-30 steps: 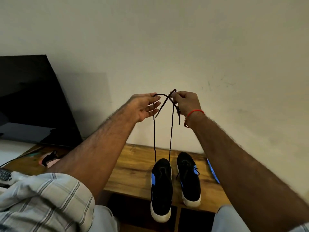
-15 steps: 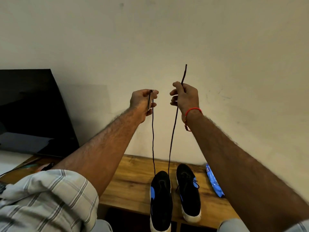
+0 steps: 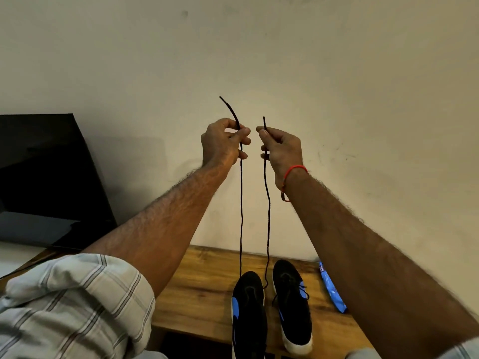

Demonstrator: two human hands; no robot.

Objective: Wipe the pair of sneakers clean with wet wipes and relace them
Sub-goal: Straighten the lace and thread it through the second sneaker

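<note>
Two black sneakers with blue patches and white soles stand side by side on a wooden table [image 3: 202,301]. The left sneaker [image 3: 248,314] has a black lace [image 3: 241,216] rising from it in two strands. My left hand [image 3: 223,143] pinches one strand near its end, and that tip sticks up above the fingers. My right hand [image 3: 281,149] pinches the other strand, with a short tip above the thumb. Both hands are held high in front of the wall, close together. The right sneaker [image 3: 291,304] is laced and tied.
A blue wet-wipe pack [image 3: 333,291] lies on the table right of the sneakers, partly behind my right forearm. A dark flat screen [image 3: 49,182] leans against the wall at the left. The table's front edge runs just below the sneakers' heels.
One second ago the two lace ends crossed between my hands. They have since come apart, and both hands have lifted the strands straight up, side by side.
</note>
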